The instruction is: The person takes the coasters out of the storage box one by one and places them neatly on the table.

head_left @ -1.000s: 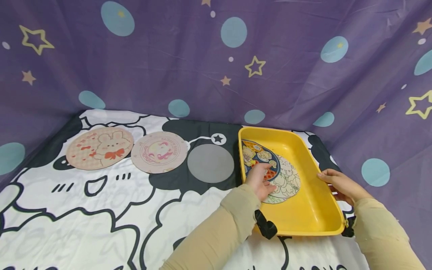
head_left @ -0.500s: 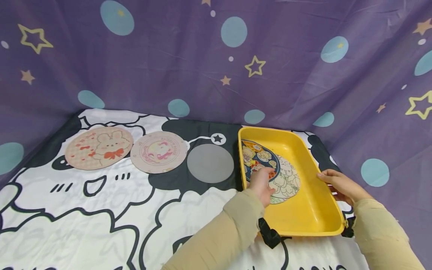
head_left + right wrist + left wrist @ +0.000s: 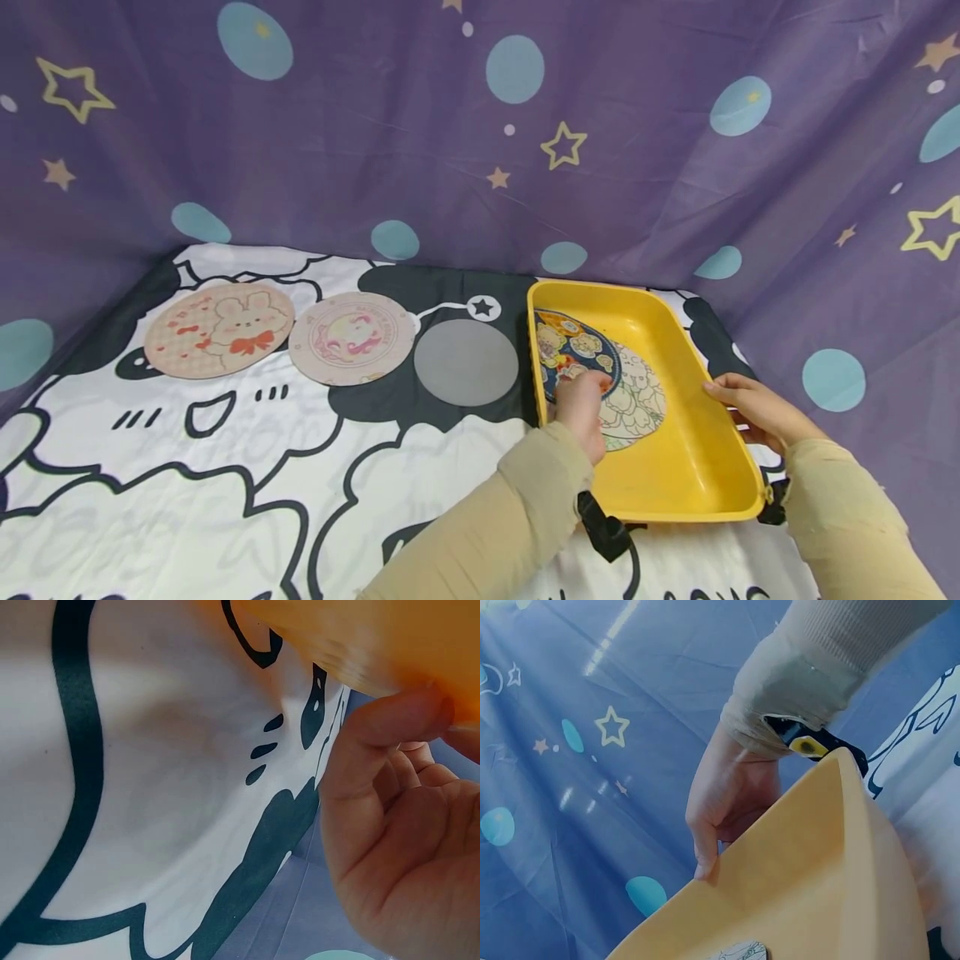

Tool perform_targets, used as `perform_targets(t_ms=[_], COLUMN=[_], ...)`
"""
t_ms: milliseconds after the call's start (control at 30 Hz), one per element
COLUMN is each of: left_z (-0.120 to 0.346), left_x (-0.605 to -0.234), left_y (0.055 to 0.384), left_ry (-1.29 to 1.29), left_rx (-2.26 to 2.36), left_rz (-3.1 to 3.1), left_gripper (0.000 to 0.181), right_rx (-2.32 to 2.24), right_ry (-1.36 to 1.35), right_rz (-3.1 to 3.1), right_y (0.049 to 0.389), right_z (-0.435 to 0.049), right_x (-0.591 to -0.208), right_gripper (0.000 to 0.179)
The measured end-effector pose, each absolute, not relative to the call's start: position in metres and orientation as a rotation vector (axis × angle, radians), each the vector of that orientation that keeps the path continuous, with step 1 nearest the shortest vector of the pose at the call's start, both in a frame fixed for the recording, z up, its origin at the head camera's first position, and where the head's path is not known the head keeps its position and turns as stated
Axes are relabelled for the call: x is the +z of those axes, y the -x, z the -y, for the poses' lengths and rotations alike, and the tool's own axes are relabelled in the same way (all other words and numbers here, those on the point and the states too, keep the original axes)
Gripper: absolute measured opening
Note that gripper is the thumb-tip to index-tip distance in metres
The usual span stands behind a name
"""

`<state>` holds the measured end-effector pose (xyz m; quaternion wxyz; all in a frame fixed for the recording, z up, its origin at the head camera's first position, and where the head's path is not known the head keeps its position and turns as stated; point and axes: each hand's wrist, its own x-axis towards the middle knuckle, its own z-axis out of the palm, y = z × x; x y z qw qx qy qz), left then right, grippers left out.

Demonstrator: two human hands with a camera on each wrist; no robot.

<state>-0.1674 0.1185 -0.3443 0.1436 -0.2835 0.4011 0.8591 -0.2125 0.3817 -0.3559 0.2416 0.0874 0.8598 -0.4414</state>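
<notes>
A yellow plastic tray (image 3: 697, 450) stands at the right of the cloth. My right hand (image 3: 761, 410) pinches its right rim between thumb and fingers; the right wrist view shows this hand (image 3: 405, 825) from below. Inside the tray, a round dark-blue mat with cartoon bears (image 3: 587, 343) partly overlaps a round mat with line drawings (image 3: 637, 400). My left hand (image 3: 581, 412) reaches over the near left side of the tray, at the lower edge of the blue mat. Most of its fingers are hidden behind the back of the hand.
Left of the tray lie a plain grey disc (image 3: 465, 362), a pink unicorn disc (image 3: 352, 337) and a checked bunny disc (image 3: 220, 329) in a row. A white cloth with black cartoon outlines (image 3: 165, 517) covers the surface. A purple curtain (image 3: 420, 125) hangs behind.
My left hand has turned and shifted slightly right and lower, so its spread fingers are now mostly hidden. The right hand, tray and discs have stayed in place.
</notes>
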Motion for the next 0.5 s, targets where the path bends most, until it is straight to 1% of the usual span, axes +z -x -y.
perform_targets(t_ms=[233,500], left_z=[-0.1196,-0.1157], left_x=[-0.342,-0.3443], left_y=[0.1673,0.1705], left_ry=[0.839,0.809], left_rx=[2.536,2.565], left_rz=[-1.078,-1.048], left_gripper=[0.075,0.055], right_rx=[-1.206,-1.213], right_ry=[-0.234,-0.237], right_rz=[-2.349,-2.341], right_y=[0.2122,0.2125], right_z=[-0.3825,-0.3827], right_x=[-0.3565,-0.3565], right_gripper=[0.04,0.04])
